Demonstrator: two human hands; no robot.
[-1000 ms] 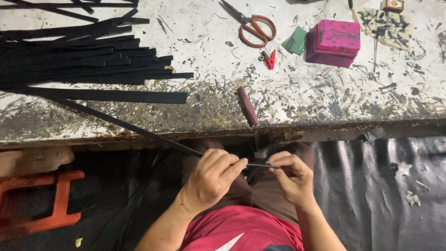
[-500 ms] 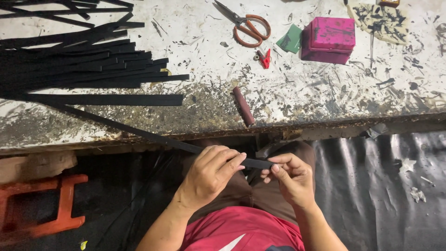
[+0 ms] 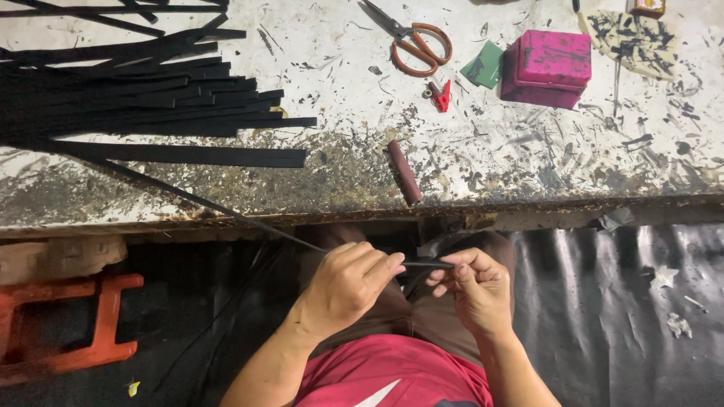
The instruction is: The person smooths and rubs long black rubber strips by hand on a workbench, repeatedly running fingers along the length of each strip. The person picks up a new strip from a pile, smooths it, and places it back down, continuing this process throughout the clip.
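Observation:
A long thin black strip (image 3: pixel 196 200) runs from the worn table (image 3: pixel 528 162) down to my lap. My left hand (image 3: pixel 348 283) pinches the strip below the table edge. My right hand (image 3: pixel 473 285) grips the strip's end just to the right, fingers curled on it. The two hands nearly touch. A pile of similar black strips (image 3: pixel 128 102) lies on the table's left part.
Orange-handled scissors (image 3: pixel 413 41), a small red clip (image 3: pixel 440 96), a green card (image 3: pixel 485 65), a pink box (image 3: pixel 547 68) and a dark red cylinder (image 3: pixel 404 172) lie on the table. An orange stool (image 3: pixel 68 320) stands lower left. Black sheeting (image 3: pixel 618 301) covers the floor.
Both hands shifted slightly along the strip, and the view moved a little. The strip's end between the fingers turned edge-on.

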